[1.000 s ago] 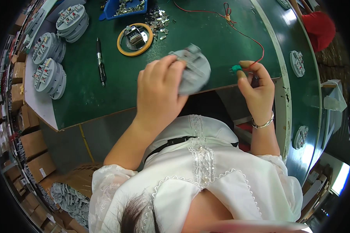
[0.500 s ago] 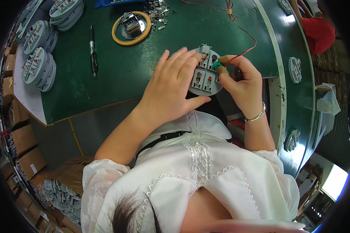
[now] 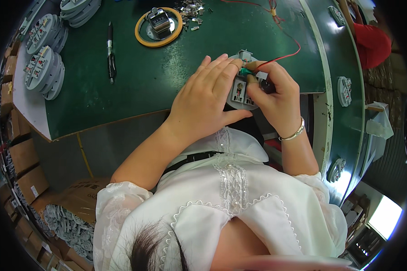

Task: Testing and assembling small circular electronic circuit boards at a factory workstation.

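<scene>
Green workbench (image 3: 86, 101). Brown carton (image 3: 83, 193), open; grey plastic parts (image 3: 68, 228) heaped against it. My left hand (image 3: 202, 92): fingers side by side over the left part of the grey disc (image 3: 239, 97), thumb apart; whether gripping, I cannot tell. My right hand (image 3: 279, 90): thumb and forefinger clamped on a green plug (image 3: 245, 72). Yellow-rimmed dish (image 3: 161, 44), holding a metal counter (image 3: 160, 19). Disc: compartmented, small fittings inside, between my hands at the bench's near edge.
</scene>
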`<state>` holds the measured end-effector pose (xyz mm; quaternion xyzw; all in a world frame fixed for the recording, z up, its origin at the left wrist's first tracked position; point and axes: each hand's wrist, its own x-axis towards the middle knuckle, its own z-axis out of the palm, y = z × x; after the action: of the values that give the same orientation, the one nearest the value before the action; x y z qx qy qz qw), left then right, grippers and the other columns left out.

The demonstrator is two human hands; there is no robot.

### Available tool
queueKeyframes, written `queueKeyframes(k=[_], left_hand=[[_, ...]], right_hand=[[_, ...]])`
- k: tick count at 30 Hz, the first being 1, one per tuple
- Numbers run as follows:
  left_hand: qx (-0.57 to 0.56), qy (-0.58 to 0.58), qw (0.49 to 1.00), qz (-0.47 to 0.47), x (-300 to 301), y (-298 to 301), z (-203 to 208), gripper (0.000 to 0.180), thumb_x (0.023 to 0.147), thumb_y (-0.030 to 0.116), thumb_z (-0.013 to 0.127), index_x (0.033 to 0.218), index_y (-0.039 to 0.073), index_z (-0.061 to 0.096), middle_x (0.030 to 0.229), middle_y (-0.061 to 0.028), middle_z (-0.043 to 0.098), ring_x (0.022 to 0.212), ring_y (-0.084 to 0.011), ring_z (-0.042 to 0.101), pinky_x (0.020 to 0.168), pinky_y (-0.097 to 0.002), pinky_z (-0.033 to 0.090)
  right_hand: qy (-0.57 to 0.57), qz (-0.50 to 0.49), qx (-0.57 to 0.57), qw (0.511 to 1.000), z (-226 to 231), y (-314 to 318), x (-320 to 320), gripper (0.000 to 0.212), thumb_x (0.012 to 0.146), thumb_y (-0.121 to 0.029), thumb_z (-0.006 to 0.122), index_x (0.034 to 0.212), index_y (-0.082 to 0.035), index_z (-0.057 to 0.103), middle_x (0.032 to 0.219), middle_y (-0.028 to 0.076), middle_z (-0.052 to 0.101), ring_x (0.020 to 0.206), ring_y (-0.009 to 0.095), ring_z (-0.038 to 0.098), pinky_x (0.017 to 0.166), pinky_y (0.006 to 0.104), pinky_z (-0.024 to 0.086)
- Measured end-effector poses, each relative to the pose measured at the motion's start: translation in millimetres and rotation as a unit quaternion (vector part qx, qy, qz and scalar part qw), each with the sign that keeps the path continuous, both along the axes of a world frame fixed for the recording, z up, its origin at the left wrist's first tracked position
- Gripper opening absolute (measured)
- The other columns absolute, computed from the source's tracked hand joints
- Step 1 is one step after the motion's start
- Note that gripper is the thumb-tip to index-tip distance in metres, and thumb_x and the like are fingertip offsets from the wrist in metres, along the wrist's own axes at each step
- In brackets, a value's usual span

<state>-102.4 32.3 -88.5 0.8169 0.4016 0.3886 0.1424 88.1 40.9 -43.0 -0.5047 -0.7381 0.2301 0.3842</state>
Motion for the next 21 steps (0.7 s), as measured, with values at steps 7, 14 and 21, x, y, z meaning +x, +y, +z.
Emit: queueKeyframes(k=[7, 14, 21], left_hand=[[0.011, -0.011, 1.000, 0.004, -2.7, -3.6, -8.0, 0.098, 0.070, 0.046, 0.091, 0.142, 0.000, 0.043, 0.142, -0.0142, 0.058, 0.134, -0.0366, 0.056, 0.115, -0.0540, 0.043], [0.004, -0.010, 1.000, 0.007, -8.6, -6.0, -10.6, 0.091, 0.073, 0.036, 0.088, 0.143, -0.001, 0.044, 0.139, -0.0200, 0.057, 0.136, -0.0372, 0.053, 0.118, -0.0494, 0.040], [-0.011, -0.005, 1.000, 0.007, -10.0, -10.5, -13.4, 0.090, 0.071, 0.029, 0.088, 0.144, 0.001, 0.043, 0.140, -0.0199, 0.056, 0.137, -0.0380, 0.052, 0.118, -0.0491, 0.040]], right_hand=[[-0.073, 0.003, 0.022, 0.997, -5.9, -3.6, -8.7, 0.025, 0.080, 0.000, 0.075, 0.104, -0.002, 0.068, 0.097, 0.009, 0.070, 0.071, 0.020, 0.067, 0.063, 0.0318, 0.054], [-0.034, 0.025, -0.007, 0.999, -2.2, -33.0, -6.2, 0.029, 0.078, 0.001, 0.076, 0.105, -0.004, 0.069, 0.097, 0.010, 0.069, 0.070, 0.022, 0.067, 0.062, 0.0313, 0.054], [-0.060, 0.050, 0.018, 0.997, -13.9, -42.9, -12.6, 0.031, 0.078, 0.001, 0.077, 0.107, -0.005, 0.069, 0.098, 0.010, 0.069, 0.069, 0.021, 0.067, 0.061, 0.0307, 0.054]])
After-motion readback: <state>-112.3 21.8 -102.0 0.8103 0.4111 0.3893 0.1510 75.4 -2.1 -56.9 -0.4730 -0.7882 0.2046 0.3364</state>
